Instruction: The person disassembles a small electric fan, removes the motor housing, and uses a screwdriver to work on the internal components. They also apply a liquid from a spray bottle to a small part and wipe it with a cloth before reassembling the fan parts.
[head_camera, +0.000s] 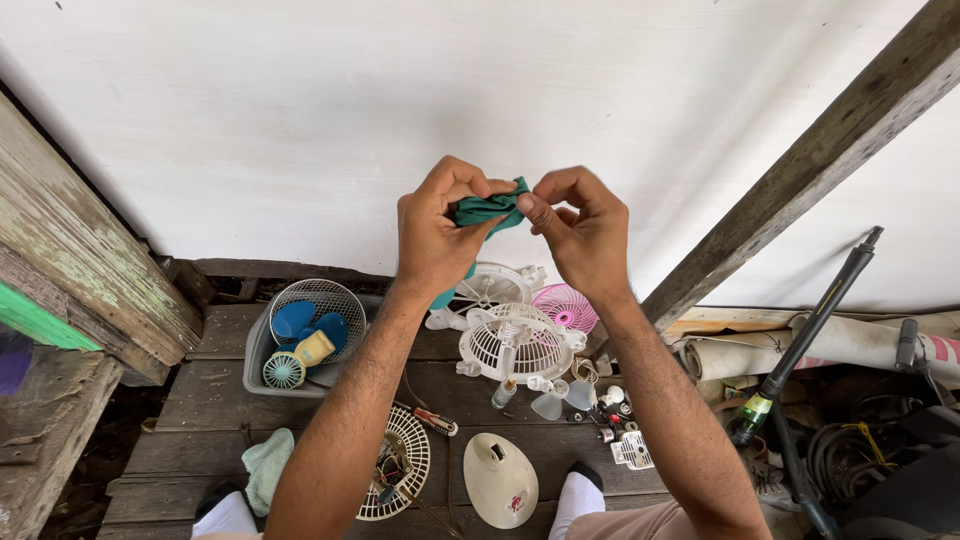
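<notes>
Both my hands are raised in front of a white wall, pinching a crumpled green cloth (488, 210) between them. My left hand (437, 228) grips its left part with closed fingers, and a teal piece shows below that hand. My right hand (583, 232) pinches the cloth's right end with thumb and forefinger. Below the hands, on the wooden floor, lie white fan grilles (515, 340), a small pink fan (566, 306) and a cream fan base (500, 480).
A grey bin (262, 352) at the left holds a white grille, blue blades and a small yellow fan. A round grille (408, 462), a red-handled screwdriver (437, 421) and a pale green rag (267, 466) lie near my knees. A slanted wooden beam (800, 170), rolled material and cables stand at the right.
</notes>
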